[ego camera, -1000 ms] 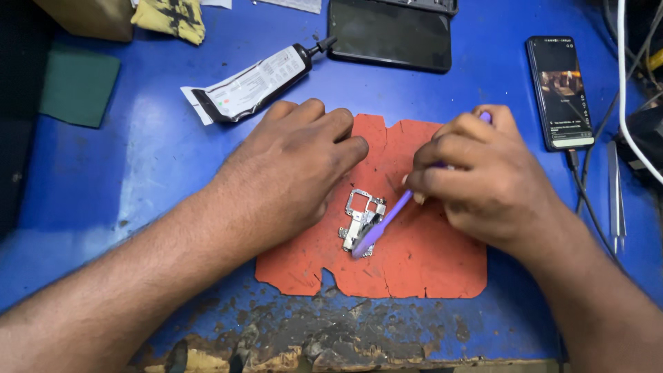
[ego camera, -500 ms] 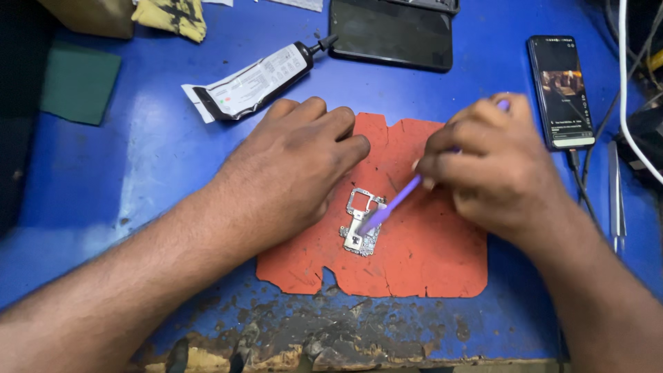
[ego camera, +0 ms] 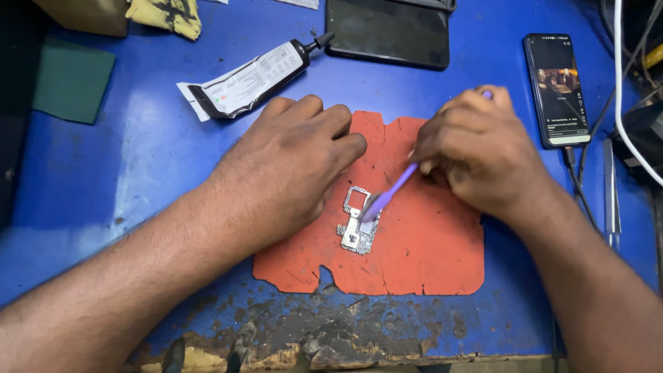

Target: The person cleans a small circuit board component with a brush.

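Observation:
A small silver circuit board (ego camera: 357,222) lies on a torn orange mat (ego camera: 421,249) on the blue table. My right hand (ego camera: 476,148) grips a purple brush (ego camera: 387,196), its bristle end resting on the board. My left hand (ego camera: 290,166) lies flat on the mat's left part, its thumb side close against the board's left edge. Whether the thumb touches the board is hidden.
A glue tube (ego camera: 252,77) lies behind my left hand. A dark phone (ego camera: 388,31) lies face down at the back, another phone (ego camera: 556,88) with a lit screen and cable at the right. Tweezers (ego camera: 610,193) and cables lie far right. A green pad (ego camera: 72,79) sits left. The table's front edge (ego camera: 311,345) is worn.
The brush tip has shifted slightly across the board, and my right hand has moved a little up and right. My left hand stays put.

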